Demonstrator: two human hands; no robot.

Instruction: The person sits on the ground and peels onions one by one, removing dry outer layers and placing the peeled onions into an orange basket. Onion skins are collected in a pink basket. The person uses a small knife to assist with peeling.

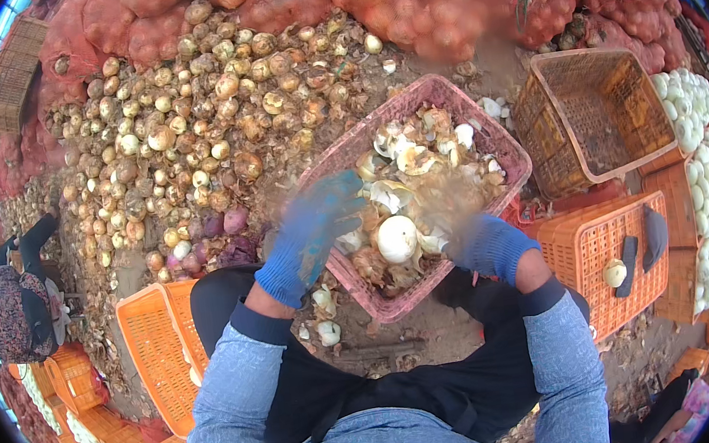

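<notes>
A pink plastic crate (477,92) stands tilted between my knees, holding onion skins, scraps and a peeled white onion (397,239). My left hand (321,215), in a blue knitted glove with a coated palm, is over the crate's left rim. Its fingers look apart, with nothing visible in them, though motion blurs it. My right hand (484,236), gloved alike, is at the crate's right near side over the loose skins (450,200). Strong blur hides its fingers and whatever they may hold.
Unpeeled onions (212,126) spread across the ground ahead, with red mesh sacks (409,12) behind. An orange crate (162,348) stands left; an overturned orange crate (567,249) bears an onion (614,272). A brown crate (598,112) stands right. Another person (14,313) sits far left.
</notes>
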